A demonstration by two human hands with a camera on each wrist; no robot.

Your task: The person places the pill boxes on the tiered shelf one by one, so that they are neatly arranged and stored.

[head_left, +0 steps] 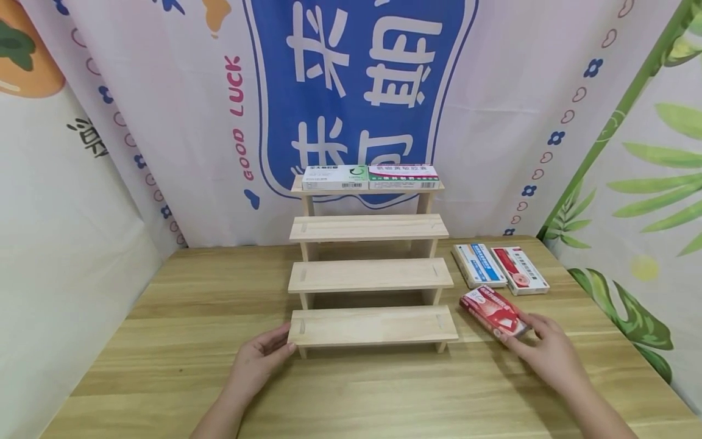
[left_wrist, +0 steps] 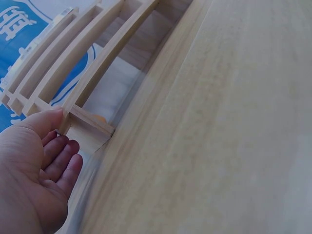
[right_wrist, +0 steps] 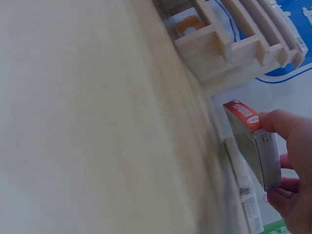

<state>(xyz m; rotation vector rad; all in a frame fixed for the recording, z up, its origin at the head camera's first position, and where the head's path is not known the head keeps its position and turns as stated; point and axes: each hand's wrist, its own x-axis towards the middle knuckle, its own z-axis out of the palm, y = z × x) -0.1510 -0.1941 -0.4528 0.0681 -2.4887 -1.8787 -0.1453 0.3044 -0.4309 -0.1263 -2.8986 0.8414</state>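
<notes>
A wooden stand of stepped shelves (head_left: 373,326) rises in the middle of the table. At the left end of its lowest shelf, my left hand (head_left: 258,360) grips the corner, thumb on the edge and other fingers bent below in the left wrist view. My right hand (head_left: 548,356) holds a red medicine box (head_left: 490,311) to the right of the stand. The right wrist view shows this box (right_wrist: 251,144) tilted above the tabletop, pinched by its end between thumb and fingers. On the top shelf lie a white-green box (head_left: 336,177) and a white-pink box (head_left: 403,175).
Behind the red box, a blue-white medicine box (head_left: 479,265) and a red-white one (head_left: 520,269) lie side by side on the wooden table (head_left: 203,305). A printed cloth (head_left: 208,164) hangs behind the table, and a leaf-patterned one (head_left: 647,244) on the right.
</notes>
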